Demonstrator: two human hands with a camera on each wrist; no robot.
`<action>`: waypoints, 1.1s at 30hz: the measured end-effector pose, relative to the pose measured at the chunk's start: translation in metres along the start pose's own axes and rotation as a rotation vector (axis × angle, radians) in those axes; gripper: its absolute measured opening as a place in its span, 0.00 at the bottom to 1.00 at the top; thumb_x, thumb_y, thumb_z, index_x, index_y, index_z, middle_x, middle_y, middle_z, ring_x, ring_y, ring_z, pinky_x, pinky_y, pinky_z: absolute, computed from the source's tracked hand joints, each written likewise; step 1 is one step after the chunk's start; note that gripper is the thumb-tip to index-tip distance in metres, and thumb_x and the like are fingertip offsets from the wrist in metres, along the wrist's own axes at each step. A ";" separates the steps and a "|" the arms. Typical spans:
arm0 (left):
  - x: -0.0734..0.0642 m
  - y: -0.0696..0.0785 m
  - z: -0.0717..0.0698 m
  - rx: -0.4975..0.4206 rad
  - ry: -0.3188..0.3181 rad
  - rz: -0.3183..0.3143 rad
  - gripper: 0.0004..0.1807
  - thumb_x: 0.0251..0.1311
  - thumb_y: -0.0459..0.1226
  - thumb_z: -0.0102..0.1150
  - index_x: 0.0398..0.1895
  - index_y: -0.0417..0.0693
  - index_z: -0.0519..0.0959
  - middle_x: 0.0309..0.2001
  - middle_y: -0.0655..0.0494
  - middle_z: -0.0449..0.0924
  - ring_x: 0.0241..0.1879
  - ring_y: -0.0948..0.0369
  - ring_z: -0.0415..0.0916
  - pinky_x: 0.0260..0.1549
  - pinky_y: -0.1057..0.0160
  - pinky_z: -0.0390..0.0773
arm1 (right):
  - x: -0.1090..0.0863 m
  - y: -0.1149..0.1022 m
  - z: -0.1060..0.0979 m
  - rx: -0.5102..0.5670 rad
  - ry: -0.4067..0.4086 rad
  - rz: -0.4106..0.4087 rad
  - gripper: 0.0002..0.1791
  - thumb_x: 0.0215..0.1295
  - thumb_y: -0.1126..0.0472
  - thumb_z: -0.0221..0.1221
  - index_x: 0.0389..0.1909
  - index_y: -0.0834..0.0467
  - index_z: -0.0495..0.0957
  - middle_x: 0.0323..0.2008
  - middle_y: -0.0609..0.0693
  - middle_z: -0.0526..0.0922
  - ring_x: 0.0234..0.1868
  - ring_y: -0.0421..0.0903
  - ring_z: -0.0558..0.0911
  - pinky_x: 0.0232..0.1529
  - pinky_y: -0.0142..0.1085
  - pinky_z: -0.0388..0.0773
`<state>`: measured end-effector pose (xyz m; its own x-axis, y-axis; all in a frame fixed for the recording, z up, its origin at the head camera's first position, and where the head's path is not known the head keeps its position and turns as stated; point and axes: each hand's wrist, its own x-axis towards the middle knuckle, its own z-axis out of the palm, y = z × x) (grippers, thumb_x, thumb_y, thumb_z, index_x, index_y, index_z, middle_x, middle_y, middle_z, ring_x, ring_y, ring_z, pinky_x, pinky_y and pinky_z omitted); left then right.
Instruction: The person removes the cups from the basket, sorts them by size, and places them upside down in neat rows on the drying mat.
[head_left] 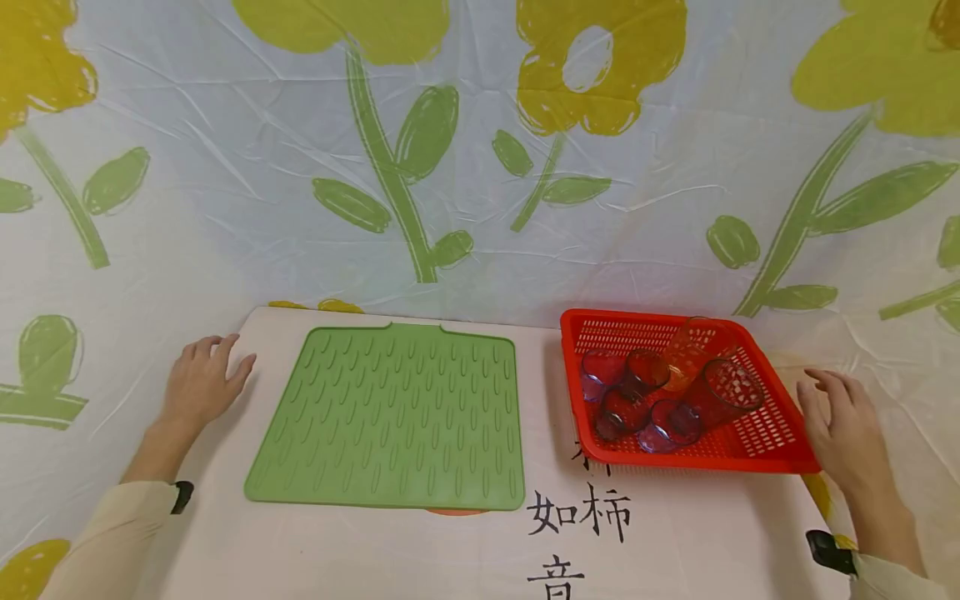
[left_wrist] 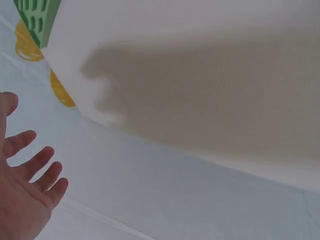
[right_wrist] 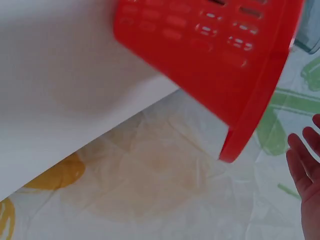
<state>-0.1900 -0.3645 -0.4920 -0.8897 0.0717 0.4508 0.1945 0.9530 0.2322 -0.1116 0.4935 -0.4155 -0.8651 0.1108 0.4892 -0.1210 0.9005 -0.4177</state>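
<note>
My left hand [head_left: 198,385] hovers left of a green ridged drying mat [head_left: 405,417], its fingers relaxed and holding nothing. In the left wrist view, that hand [left_wrist: 25,197] has its fingers spread and slightly bent. Close beside the right end of a red plastic basket [head_left: 697,463] is my right hand [head_left: 851,437], with loosely bent fingers and nothing in them. The right wrist view has a gap between the basket's rim [right_wrist: 250,120] and the fingers [right_wrist: 300,167]. Several transparent drinking glasses lie or stand in the basket, including a larger glass [head_left: 727,392].
The mat and basket rest on a white tabletop [head_left: 360,550] with black written characters [head_left: 577,512] near the front. Behind it hangs a white cloth [head_left: 465,150] printed with yellow flowers. Black bands [head_left: 828,552] circle both wrists.
</note>
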 end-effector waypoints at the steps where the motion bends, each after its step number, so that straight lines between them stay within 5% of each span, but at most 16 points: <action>1: 0.000 0.002 0.000 -0.010 0.005 -0.006 0.24 0.68 0.38 0.60 0.58 0.26 0.72 0.51 0.19 0.71 0.50 0.23 0.68 0.46 0.28 0.69 | -0.001 -0.004 0.000 0.006 0.021 -0.005 0.20 0.79 0.63 0.51 0.63 0.72 0.71 0.61 0.75 0.69 0.58 0.76 0.66 0.70 0.70 0.55; 5: -0.001 0.012 -0.002 -0.065 0.002 -0.047 0.23 0.69 0.37 0.60 0.58 0.26 0.73 0.50 0.19 0.72 0.48 0.24 0.69 0.44 0.28 0.69 | -0.002 -0.017 0.004 0.037 0.127 -0.084 0.18 0.73 0.67 0.58 0.59 0.71 0.75 0.57 0.73 0.73 0.54 0.73 0.70 0.73 0.39 0.58; 9: -0.002 0.019 0.000 -0.113 0.015 -0.057 0.23 0.68 0.36 0.61 0.57 0.25 0.74 0.50 0.19 0.72 0.46 0.24 0.70 0.43 0.28 0.69 | -0.002 -0.028 0.006 0.055 0.184 -0.142 0.18 0.69 0.70 0.61 0.57 0.71 0.77 0.56 0.72 0.76 0.52 0.55 0.73 0.60 0.17 0.52; 13: -0.005 0.025 0.001 -0.148 -0.002 -0.077 0.22 0.70 0.37 0.59 0.58 0.25 0.74 0.51 0.20 0.72 0.47 0.24 0.70 0.45 0.28 0.69 | -0.001 -0.041 0.007 0.078 0.192 -0.180 0.19 0.67 0.71 0.62 0.58 0.71 0.78 0.55 0.71 0.76 0.54 0.27 0.65 0.58 0.16 0.55; 15: -0.006 0.028 0.001 -0.166 -0.020 -0.095 0.23 0.72 0.38 0.57 0.59 0.26 0.74 0.52 0.20 0.71 0.49 0.24 0.69 0.46 0.28 0.69 | -0.001 -0.047 0.007 0.089 0.193 -0.198 0.19 0.66 0.72 0.63 0.58 0.70 0.78 0.55 0.70 0.77 0.55 0.22 0.62 0.58 0.16 0.56; 20: -0.008 0.039 0.001 -0.198 -0.029 -0.117 0.24 0.74 0.40 0.55 0.60 0.26 0.73 0.54 0.20 0.71 0.51 0.24 0.69 0.47 0.27 0.68 | 0.002 -0.065 0.009 0.084 0.190 -0.264 0.20 0.63 0.70 0.66 0.56 0.69 0.80 0.53 0.68 0.79 0.51 0.44 0.75 0.59 0.16 0.58; 25: -0.010 0.050 0.005 -0.222 -0.036 -0.125 0.25 0.76 0.42 0.54 0.61 0.27 0.73 0.56 0.21 0.71 0.53 0.25 0.68 0.47 0.27 0.68 | 0.007 -0.079 0.016 0.029 0.216 -0.360 0.21 0.68 0.55 0.64 0.53 0.68 0.82 0.51 0.65 0.82 0.47 0.66 0.79 0.62 0.16 0.59; 28: -0.011 0.058 0.007 -0.237 -0.056 -0.146 0.26 0.77 0.44 0.53 0.63 0.28 0.73 0.58 0.21 0.70 0.54 0.26 0.68 0.47 0.27 0.69 | 0.008 -0.087 0.024 0.051 0.217 -0.396 0.23 0.68 0.50 0.64 0.52 0.66 0.83 0.50 0.64 0.83 0.49 0.64 0.79 0.63 0.18 0.59; 33: -0.009 0.070 0.009 -0.266 -0.085 -0.162 0.27 0.78 0.45 0.51 0.66 0.29 0.71 0.60 0.22 0.69 0.57 0.27 0.68 0.48 0.27 0.70 | 0.005 -0.101 0.034 0.192 0.118 -0.378 0.23 0.57 0.69 0.70 0.55 0.67 0.82 0.52 0.64 0.81 0.57 0.45 0.77 0.63 0.19 0.62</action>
<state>-0.1719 -0.2955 -0.4876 -0.9469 -0.0399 0.3189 0.1386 0.8447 0.5170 -0.1200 0.3886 -0.3973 -0.6827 -0.1542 0.7142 -0.5159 0.7939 -0.3217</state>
